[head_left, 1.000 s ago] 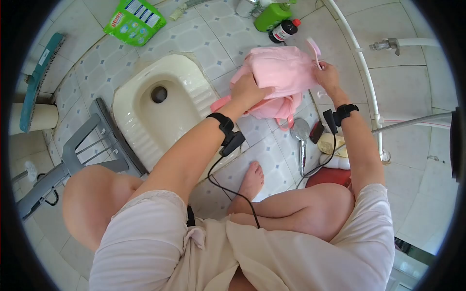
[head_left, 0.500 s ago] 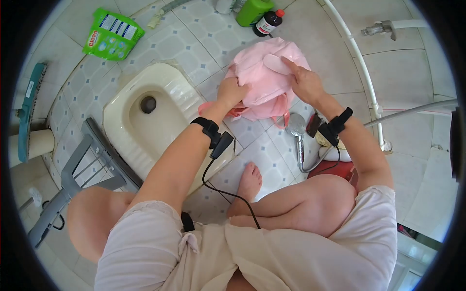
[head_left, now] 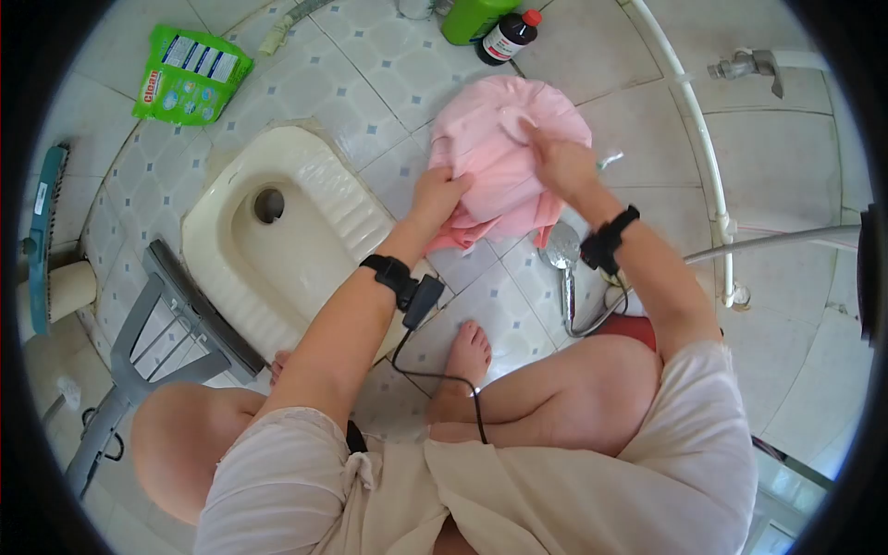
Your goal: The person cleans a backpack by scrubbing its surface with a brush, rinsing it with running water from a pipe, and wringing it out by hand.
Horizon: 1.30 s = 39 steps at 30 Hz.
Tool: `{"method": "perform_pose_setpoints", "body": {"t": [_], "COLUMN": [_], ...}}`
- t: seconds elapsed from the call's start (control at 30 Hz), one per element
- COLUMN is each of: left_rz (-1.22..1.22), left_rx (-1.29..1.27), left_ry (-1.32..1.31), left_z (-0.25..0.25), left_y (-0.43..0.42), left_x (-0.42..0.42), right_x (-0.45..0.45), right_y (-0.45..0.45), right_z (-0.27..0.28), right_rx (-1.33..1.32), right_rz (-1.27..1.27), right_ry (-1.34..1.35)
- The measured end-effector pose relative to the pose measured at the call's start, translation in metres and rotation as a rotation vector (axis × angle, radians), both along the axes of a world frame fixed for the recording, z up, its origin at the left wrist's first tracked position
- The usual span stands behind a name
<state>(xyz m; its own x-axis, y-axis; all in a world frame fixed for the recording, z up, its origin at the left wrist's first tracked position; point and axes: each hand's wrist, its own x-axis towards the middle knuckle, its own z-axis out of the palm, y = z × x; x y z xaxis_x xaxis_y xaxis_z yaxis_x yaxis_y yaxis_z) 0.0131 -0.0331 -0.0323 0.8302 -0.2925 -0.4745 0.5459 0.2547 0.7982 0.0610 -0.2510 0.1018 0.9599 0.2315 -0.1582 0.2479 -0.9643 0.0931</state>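
Note:
A soft pink cloth bag point(head_left: 486, 171) lies bunched on the tiled floor, straps folded at its near edge. My left hand point(head_left: 438, 196) is closed on its left side, thumb over the cloth. On the upper right of the bag my right hand point(head_left: 566, 168) bears down with fingers curled into the fabric, beside a pale oval patch point(head_left: 514, 124). What that patch is, I cannot tell. A small white strip point(head_left: 610, 160) shows just right of this hand; whether it belongs to the bag is unclear.
Left of the bag lies a squat toilet point(head_left: 296, 268). A shower head point(head_left: 561, 250) and hose rest on the right. Beyond stand a dark bottle point(head_left: 507, 39), a green bottle point(head_left: 474, 20) and a green pouch point(head_left: 191, 76). A grey squeegee point(head_left: 199, 314) leans at left.
My right hand has shifted left and up over the bag from its right edge. The bag looks flatter and rounder. The camera view has moved slightly. My left hand keeps its hold.

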Motion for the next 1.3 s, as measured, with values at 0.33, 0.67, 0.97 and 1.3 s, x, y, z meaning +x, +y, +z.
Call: {"method": "perform_pose_setpoints", "body": {"t": [0.33,0.67,0.97,1.3], "left_rz": [-0.035,-0.006,-0.095,-0.006], "left_rx": [0.269,0.078,-0.040,0.127], "left_ry": [-0.217,-0.105,0.011,-0.034], "left_z": [0.022,0.038,0.030,0.059], "left_y": [0.006,0.020,0.023,0.028], "left_x": [-0.015,-0.014,-0.022,-0.020], "right_x": [-0.008,-0.012,-0.006,-0.008], "right_y": [-0.064,-0.056,-0.010,-0.014], "right_z": [0.020,0.004,-0.025,-0.014], "right_rx": [-0.266,-0.088,-0.036,-0.187], "right_rz": [-0.084,-0.060,0.232,0.151], "right_ry": [0.060,-0.032,0.011,0.189]}}
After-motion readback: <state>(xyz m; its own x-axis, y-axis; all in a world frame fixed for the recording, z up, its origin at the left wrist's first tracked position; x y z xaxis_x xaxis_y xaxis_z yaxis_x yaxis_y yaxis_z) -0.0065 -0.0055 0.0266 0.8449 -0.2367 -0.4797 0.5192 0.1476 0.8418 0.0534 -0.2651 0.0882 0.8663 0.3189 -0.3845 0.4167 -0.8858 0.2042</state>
